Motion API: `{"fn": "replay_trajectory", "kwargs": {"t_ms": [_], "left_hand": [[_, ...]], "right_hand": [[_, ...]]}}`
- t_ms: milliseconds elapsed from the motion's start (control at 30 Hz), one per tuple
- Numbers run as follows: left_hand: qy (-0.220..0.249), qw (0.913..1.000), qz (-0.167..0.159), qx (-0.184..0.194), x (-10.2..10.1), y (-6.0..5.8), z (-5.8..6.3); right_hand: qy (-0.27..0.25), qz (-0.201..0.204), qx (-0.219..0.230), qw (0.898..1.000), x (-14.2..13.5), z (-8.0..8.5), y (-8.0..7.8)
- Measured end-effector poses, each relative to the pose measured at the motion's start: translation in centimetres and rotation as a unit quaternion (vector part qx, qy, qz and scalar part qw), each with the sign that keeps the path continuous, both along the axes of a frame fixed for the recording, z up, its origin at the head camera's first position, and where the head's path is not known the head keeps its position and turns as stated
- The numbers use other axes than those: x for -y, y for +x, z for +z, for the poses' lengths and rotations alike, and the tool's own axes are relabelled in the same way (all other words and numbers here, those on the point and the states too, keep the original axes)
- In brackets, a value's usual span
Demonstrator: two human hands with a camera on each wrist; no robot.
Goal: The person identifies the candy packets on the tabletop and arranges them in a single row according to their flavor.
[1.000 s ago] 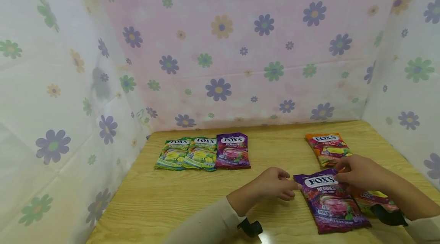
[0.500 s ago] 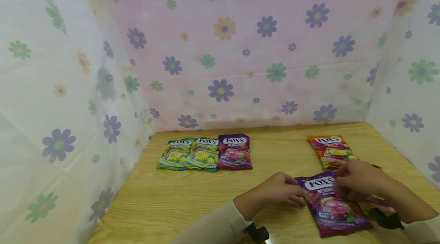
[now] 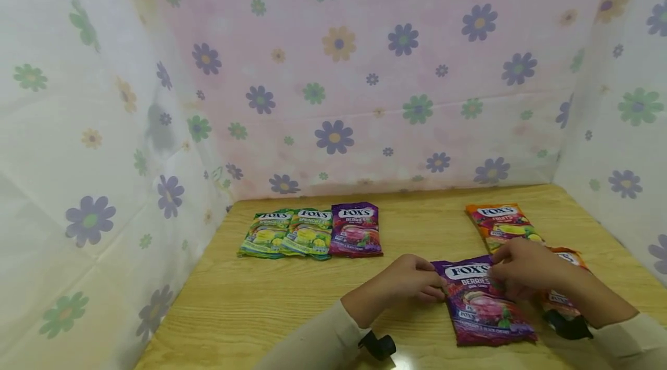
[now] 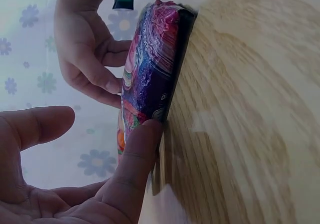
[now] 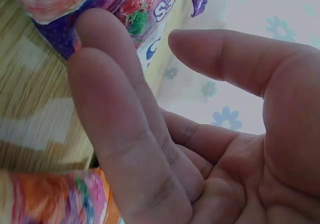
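Observation:
A purple candy bag (image 3: 483,306) marked Berries lies face up near the front right of the table. My left hand (image 3: 409,282) touches its left edge with a fingertip, thumb apart, as the left wrist view shows. Against the bag's upper right side are the fingers of my right hand (image 3: 526,268). In the right wrist view, those fingers look extended and the thumb stands away from them. Behind and under the right hand, an orange candy bag (image 3: 569,256) is partly hidden. Another orange bag (image 3: 502,225), marked Fruits, lies farther back.
At the back left, two green candy bags (image 3: 267,235) overlap side by side, with a second purple bag (image 3: 356,231) at their right. Flower-print cloth (image 3: 333,98) rises behind the wooden table (image 3: 271,312) and along both sides.
Over the last half second the purple bag between my hands has shifted left, both hands moving with it. More of the nearer orange bag shows now.

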State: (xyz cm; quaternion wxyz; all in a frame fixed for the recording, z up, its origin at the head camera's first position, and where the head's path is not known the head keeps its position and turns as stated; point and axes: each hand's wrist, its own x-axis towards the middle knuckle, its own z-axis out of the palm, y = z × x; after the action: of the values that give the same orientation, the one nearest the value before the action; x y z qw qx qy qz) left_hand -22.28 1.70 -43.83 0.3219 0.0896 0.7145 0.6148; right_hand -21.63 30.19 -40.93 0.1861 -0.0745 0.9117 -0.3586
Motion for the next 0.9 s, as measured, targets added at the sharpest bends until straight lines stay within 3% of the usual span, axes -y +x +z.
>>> {"fn": "replay_trajectory", "kwargs": {"t_ms": [67, 233, 467, 633, 900], "left_hand": [[0.004, 1.0000, 0.007, 0.005, 0.3, -0.1, 0.1], [-0.002, 0.9999, 0.013, 0.004, 0.9, -0.2, 0.2], [-0.009, 0.9987, -0.038, 0.033, 1.4, -0.1, 0.2], [-0.013, 0.9987, -0.039, 0.031, 1.0, 0.1, 0.2], [-0.004, 0.9992, -0.028, 0.029, 0.8, 0.5, 0.3]], "right_hand": [[-0.030, -0.010, 0.020, 0.999, 0.2, -0.1, 0.1], [-0.041, -0.013, 0.024, 0.999, 0.3, -0.3, -0.1], [0.069, 0.015, -0.010, 0.997, 0.1, -0.4, -0.3], [0.030, 0.008, 0.034, 0.999, 0.4, -0.9, 0.2], [0.022, -0.004, 0.040, 0.999, 0.6, -0.4, 0.6]]}}
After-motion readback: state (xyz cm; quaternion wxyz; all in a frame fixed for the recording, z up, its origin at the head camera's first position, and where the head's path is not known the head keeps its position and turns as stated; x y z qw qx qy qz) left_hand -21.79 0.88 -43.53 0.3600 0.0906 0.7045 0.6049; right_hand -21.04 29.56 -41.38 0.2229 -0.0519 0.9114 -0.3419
